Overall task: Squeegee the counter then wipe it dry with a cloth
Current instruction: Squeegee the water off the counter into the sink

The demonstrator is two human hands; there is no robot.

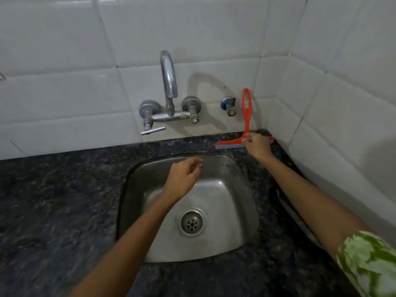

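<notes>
A red squeegee [246, 112] leans upright against the tiled wall at the back right, its grey blade resting on the dark granite counter [53, 200]. My right hand [256, 145] is at the base of its handle, fingers touching the head where handle meets blade; a firm grip is not clear. My left hand [184, 179] hovers over the steel sink [225, 189], loosely curled, holding nothing. No cloth is in view.
A chrome wall tap [169, 82] with two valves hangs above the sink, and a small brass valve [229, 106] sits beside the squeegee. White tiled walls meet in a corner at the right. The drain [192, 224] lies in the sink's middle.
</notes>
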